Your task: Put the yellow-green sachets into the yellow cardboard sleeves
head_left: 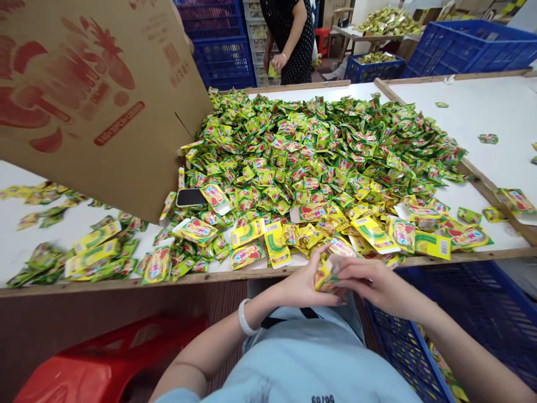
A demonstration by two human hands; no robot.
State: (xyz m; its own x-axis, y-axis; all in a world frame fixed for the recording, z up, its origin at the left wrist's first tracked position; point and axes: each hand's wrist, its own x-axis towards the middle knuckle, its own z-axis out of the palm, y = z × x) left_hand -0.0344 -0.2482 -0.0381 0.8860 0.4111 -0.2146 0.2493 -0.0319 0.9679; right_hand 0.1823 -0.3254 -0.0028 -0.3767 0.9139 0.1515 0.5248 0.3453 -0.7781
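We find the small yellow carton at the frame's lower centre, held in the left hand's curled fingers; the right hand's narrowed fingers adjoin its right side, grip unclear. Blur obscures its long axis.

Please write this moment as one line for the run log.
left hand: holds small yellow pack | right hand: at same pack, grip unclear | table: green packets heaped | carton: tilted, left
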